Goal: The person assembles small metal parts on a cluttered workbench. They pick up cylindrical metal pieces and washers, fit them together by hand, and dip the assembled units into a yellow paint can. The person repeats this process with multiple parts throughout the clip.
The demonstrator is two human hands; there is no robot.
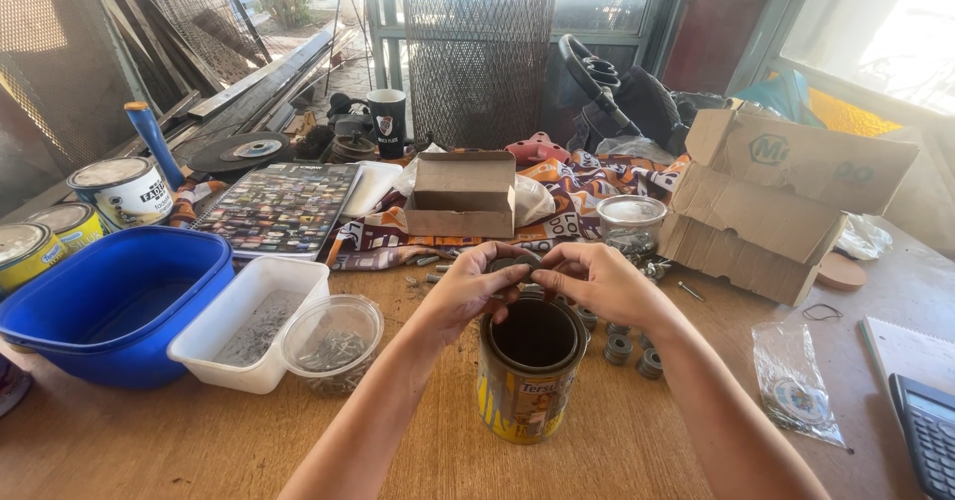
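An open yellow tin can (pixel 527 376) stands on the wooden table (pixel 179 440). Just above its far rim, the left hand (pixel 470 286) and right hand (pixel 597 276) together pinch 1 dark round disc (pixel 512 260) between their fingertips. Beyond lie metal nuts (pixel 625 346) and a small cardboard box (pixel 463 196).

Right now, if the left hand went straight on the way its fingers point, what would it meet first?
Its fingers point right, so the left hand would most likely meet the right hand first. Both hands pinch a small dark round piece above the open tin can, fingertips almost touching.
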